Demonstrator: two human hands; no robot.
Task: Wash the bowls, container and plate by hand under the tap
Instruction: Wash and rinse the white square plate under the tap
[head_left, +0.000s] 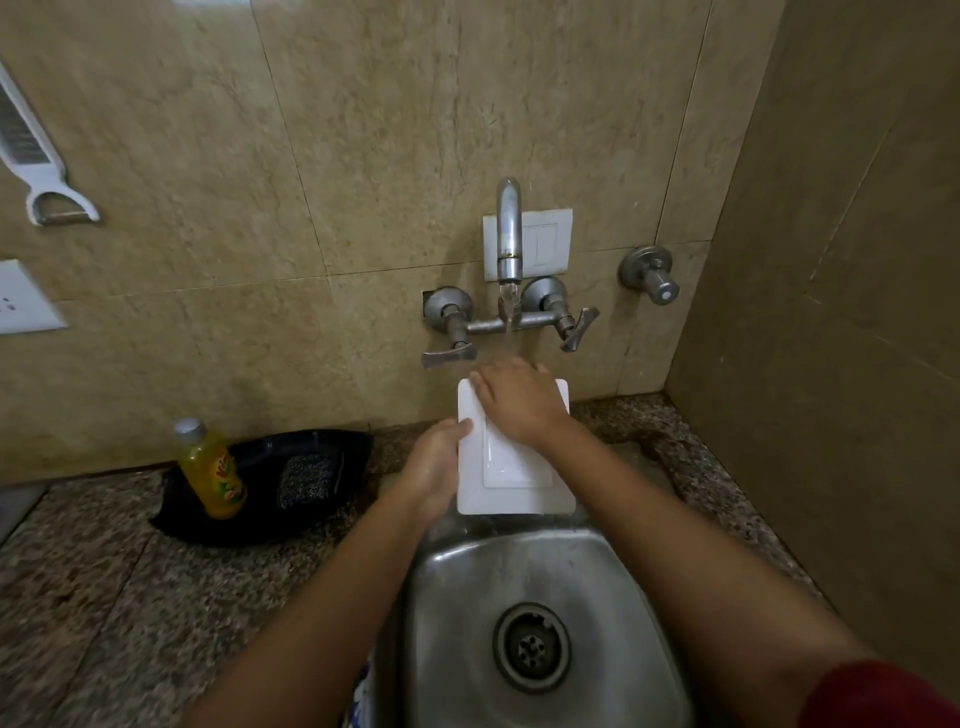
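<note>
Water ran from the tap (508, 234) in the head view, falling onto the back of the right hand (519, 402), which lay flat with fingers spread on the upper part of a white square plate (514, 483). The plate was held above the far end of the steel sink (613, 613), tilted toward the camera. The left hand (434, 467) clamped the plate's left edge, thumb on the top face and fingers hidden underneath. On the speckled counter (104, 597) to the left, a yellow soap bottle (210, 470) stood against a black tray (291, 483) that held a dark scouring pad (306, 480). The bottle's label showed red lettering, too blurred to read. A white peeler (36, 156) hung on the tiled wall (363, 130) at upper left.
</note>
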